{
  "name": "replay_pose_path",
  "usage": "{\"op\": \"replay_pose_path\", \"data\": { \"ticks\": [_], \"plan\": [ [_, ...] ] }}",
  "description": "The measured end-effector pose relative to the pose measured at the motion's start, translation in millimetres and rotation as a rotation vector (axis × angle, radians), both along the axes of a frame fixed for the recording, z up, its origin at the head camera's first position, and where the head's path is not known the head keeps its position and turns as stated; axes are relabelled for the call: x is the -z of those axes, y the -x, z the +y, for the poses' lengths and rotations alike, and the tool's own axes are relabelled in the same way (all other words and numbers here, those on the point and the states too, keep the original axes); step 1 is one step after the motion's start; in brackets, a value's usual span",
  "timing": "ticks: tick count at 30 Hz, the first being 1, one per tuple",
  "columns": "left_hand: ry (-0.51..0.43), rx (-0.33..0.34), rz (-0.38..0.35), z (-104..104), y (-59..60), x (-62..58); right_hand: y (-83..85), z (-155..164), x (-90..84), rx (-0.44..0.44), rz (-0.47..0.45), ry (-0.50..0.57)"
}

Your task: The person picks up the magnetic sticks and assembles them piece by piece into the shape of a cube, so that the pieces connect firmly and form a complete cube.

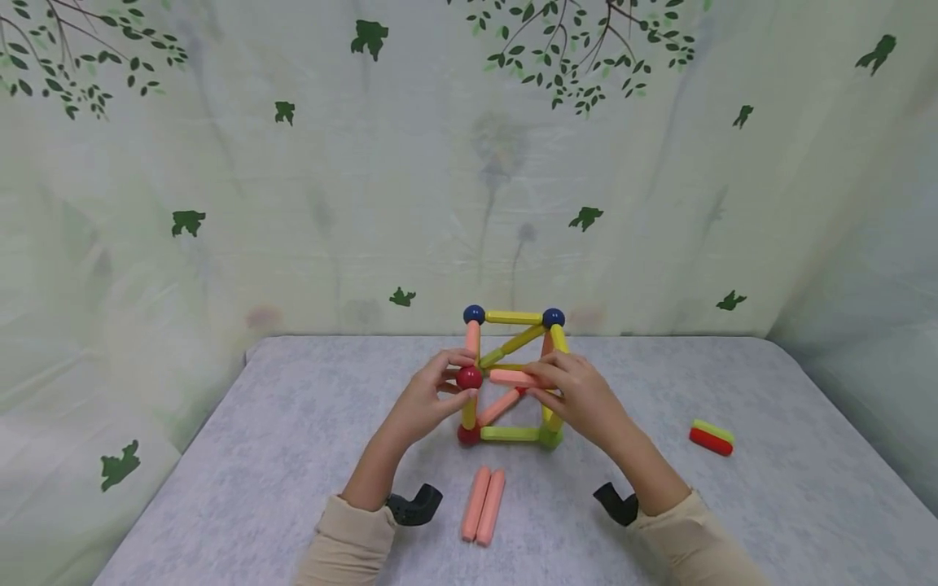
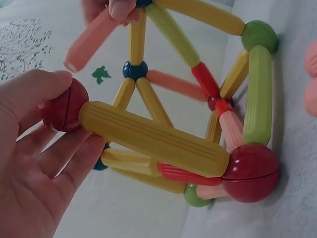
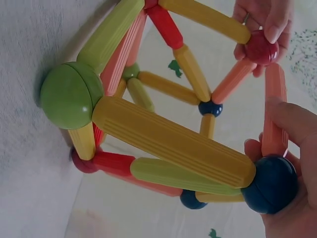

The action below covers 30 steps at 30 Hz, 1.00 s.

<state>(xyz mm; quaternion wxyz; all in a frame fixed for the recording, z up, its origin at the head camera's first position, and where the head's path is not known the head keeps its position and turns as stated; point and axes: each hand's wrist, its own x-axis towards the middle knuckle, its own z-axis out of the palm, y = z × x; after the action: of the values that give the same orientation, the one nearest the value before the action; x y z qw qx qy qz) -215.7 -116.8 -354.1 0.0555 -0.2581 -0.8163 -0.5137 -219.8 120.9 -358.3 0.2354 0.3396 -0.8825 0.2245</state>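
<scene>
Rod-and-ball frame between both hands, near edge.

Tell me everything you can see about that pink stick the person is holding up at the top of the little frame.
The pink stick is a short, rounded, matte bar, plastic by the look of it. It lies roughly level across the front top of the stick-and-ball frame. The right hand pinches one end between fingertips; the other end points at the red ball that the left hand holds, close to it, though contact is unclear. It is off the table.
</scene>
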Motion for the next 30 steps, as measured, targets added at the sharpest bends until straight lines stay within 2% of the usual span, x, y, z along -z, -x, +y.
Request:
{"op": "replay_pose_path", "data": {
  "ticks": [3, 8, 14, 20, 23, 27, 30],
  "plan": [
    [0.022, 0.002, 0.033, 6.9, -9.5, -9.7, 2.2, 2.9, -0.9, -0.011, 0.027, -0.021],
    [0.038, 0.004, 0.048, 11.2, -14.4, -14.1, 5.8, 6.0, -0.8, -0.045, 0.056, -0.042],
    [0.035, 0.0, 0.003, 8.5, -14.6, -17.0, 7.1, 1.0, -0.4, -0.049, 0.032, -0.051],
    [0.039, 0.013, -0.029, 4.4, -13.7, -18.3, 6.2, -3.1, -1.1, -0.046, 0.065, -0.059],
    [0.027, 0.023, -0.024, 2.6, -6.5, -9.2, 6.7, -1.8, -0.9, -0.063, 0.073, -0.043],
    [0.008, 0.026, -0.01, -0.1, 5.2, 7.2, 1.8, 8.3, -1.3, -0.069, 0.03, 0.04],
    [0.008, 0.006, 0.011, -3.6, 6.7, 13.8, -7.4, 23.7, -2.2, -0.05, -0.001, 0.114]
  ]
}}
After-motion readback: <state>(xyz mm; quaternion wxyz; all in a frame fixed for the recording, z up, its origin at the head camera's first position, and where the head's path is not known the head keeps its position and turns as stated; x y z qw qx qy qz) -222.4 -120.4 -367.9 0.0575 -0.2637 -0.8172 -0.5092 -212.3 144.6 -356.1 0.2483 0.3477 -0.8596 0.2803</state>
